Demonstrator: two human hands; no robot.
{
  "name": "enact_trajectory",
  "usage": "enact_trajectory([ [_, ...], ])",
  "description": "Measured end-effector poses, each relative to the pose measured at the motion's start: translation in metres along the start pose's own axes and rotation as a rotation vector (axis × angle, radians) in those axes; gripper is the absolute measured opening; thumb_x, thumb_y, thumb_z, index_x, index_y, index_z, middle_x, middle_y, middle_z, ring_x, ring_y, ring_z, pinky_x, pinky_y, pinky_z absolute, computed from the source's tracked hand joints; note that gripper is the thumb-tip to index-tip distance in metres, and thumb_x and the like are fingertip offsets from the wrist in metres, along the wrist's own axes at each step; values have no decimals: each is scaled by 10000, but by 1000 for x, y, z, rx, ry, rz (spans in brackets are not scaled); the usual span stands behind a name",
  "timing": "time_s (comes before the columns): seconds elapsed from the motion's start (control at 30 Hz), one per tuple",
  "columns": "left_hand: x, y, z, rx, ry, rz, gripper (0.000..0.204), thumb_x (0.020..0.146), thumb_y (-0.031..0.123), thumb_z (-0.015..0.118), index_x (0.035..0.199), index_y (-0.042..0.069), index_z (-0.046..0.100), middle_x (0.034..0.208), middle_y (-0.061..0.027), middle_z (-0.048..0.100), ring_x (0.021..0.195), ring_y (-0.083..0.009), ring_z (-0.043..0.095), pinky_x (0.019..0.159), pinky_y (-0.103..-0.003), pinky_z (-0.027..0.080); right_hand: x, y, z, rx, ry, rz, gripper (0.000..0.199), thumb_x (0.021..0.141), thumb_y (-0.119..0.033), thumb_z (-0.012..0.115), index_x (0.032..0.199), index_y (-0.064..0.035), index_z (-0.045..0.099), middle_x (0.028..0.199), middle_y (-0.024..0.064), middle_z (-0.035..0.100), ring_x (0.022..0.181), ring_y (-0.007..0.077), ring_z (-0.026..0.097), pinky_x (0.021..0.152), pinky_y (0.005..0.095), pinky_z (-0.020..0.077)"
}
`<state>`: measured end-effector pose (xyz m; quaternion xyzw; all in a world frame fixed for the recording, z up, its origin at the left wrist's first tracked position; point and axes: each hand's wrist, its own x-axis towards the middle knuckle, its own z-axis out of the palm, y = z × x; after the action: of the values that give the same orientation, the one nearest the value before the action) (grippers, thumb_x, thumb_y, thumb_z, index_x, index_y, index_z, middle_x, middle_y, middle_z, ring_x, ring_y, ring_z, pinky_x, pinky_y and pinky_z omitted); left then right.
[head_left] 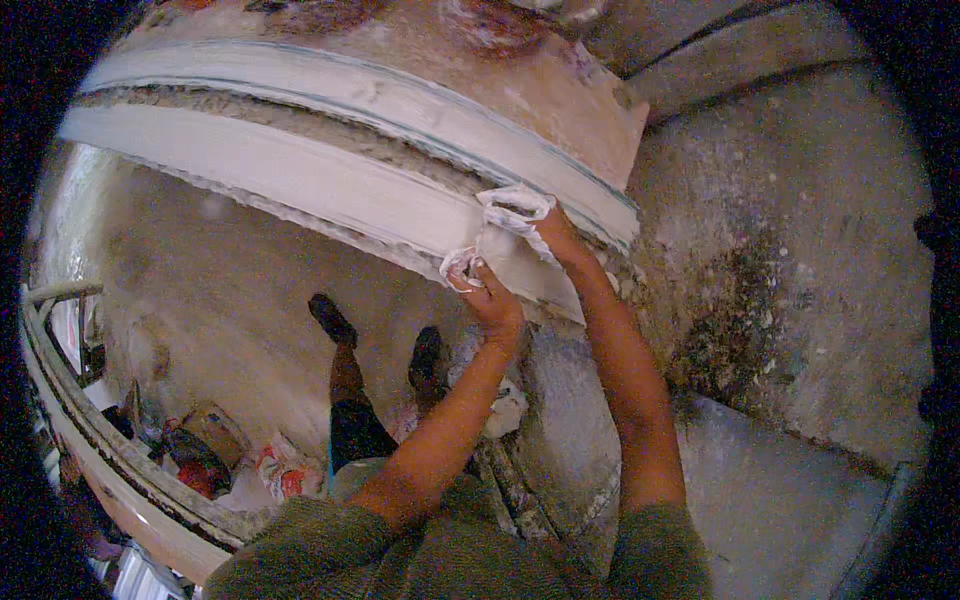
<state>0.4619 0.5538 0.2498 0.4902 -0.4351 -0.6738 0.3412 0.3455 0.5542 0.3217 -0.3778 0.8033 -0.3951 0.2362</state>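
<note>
Head view: your left hand [490, 300] and right hand [556, 228] curl fingers around white sheeting [500, 217]; the near board [300, 177] looks mostly whitened, its right end apparently unfinished.

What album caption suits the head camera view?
Left hand and right hand, both with white material, near one end of a long white strip.

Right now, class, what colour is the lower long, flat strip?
The lower strip is white; head view shows it.

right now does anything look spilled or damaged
Yes: a dark, blotchy stain flecked with pale spots marks the grey surface right of your right hand. It's much darker than its surroundings; whether spill or wear, I can't tell.
</note>
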Motion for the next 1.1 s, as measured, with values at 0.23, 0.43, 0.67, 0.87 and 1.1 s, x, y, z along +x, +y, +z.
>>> enact_trajectory([
  [0.23,-72,-41,1,54,-50,-11,518,948,280,452,1297,-65,284,1260,-267,418,1153,-349,435,975,-410,340,-76,57,-15,-119,125,-125,312,840,-209,647,1113,-57,636,1091,82,641,1014,181,580,892,297,447],
  [0.43,-128,-82,9,321,-271,-176,524,952,309,429,1306,-54,302,1266,-261,428,1116,-358,467,980,-420,353,-156,123,-2,127,654,-137,301,858,-251,569,1058,-36,633,1083,114,638,993,242,599,882,341,463],
  [0.67,-157,-100,18,272,-419,-214,515,938,294,471,1311,-30,323,1243,-222,462,1113,-317,479,969,-398,367,-238,138,81,448,1245,359,224,843,-201,572,971,-36,653,1009,113,646,923,242,610,820,341,481],
  [0.87,-167,-122,20,158,-601,-252,512,927,280,506,1316,-10,342,1224,-189,491,1110,-283,488,960,-379,379,-269,88,179,530,977,639,196,834,-190,564,931,-42,649,967,115,642,887,248,609,784,350,482],
  [1.1,-221,-88,20,-97,-923,-480,512,914,265,548,1321,15,363,1201,-150,525,1107,-242,499,949,-356,393,-312,76,115,180,856,670,168,824,-176,554,884,-49,646,918,118,637,844,256,607,742,362,483],
])
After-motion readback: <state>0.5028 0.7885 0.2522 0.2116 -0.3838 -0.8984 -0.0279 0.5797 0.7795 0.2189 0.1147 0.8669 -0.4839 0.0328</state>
